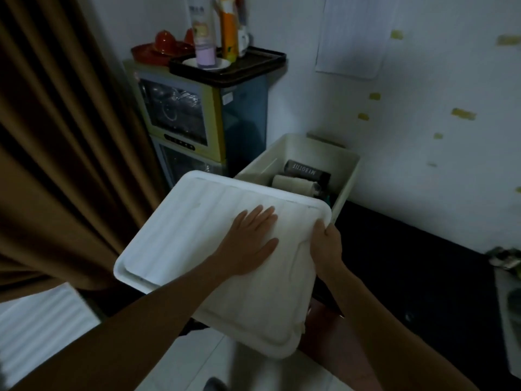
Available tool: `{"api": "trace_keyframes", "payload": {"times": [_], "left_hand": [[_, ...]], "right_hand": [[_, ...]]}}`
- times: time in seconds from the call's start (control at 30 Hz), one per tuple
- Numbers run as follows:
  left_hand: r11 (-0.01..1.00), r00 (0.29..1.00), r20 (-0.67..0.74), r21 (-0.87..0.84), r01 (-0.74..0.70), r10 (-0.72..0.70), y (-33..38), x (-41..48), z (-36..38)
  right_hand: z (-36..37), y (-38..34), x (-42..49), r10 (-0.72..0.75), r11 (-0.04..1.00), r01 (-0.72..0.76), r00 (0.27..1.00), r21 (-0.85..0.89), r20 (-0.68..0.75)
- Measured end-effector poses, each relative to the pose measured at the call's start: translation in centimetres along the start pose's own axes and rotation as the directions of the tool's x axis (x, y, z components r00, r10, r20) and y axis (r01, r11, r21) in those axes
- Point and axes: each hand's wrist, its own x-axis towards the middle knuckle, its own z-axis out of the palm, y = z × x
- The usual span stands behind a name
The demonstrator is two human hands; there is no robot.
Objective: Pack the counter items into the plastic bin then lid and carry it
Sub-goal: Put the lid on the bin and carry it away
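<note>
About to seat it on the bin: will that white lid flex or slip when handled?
Probably stiff: the lid looks flat though the right hand grips only one edge. Likely light, held so. Its plastic top may slip under the flat left hand.

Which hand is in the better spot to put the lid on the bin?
Probably the right hand: it grips the lid at the corner nearest the open bin, so it can steer it over. The left hand only lies flat on top.
</note>
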Motion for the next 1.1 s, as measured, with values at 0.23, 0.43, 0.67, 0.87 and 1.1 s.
{"api": "trace_keyframes", "payload": {"times": [0.23, 0.43, 0.67, 0.87, 1.1], "left_hand": [[0.998, 0.994, 0.1, -0.017, -0.052, 0.054, -0.3, 6.2, 1.0], [0.991, 0.975, 0.187, -0.07, -0.111, 0.122, -0.7, 12.2, 1.5], [0.992, 0.963, 0.236, -0.042, -0.121, 0.128, -2.6, 17.5, 2.5], [0.997, 0.979, 0.189, -0.008, -0.08, 0.08, -3.5, 19.5, 4.7], [1.0, 0.99, 0.141, -0.021, -0.001, 0.003, -3.2, 21.8, 5.3]], "right_hand": [[-1.2, -0.5, 4.5, 0.076, 0.997, -0.074, 0.991, 0.02, -0.111], [-2.0, -1.4, 9.3, 0.107, 0.994, -0.111, 0.973, -0.011, -0.205], [-0.7, -2.4, 13.4, 0.145, 0.987, -0.158, 0.958, -0.035, -0.246], [0.5, -2.6, 15.1, 0.085, 0.971, -0.138, 0.962, -0.195, -0.259], [0.6, -2.8, 17.7, -0.086, 0.863, -0.013, 0.981, -0.504, -0.174]]}}
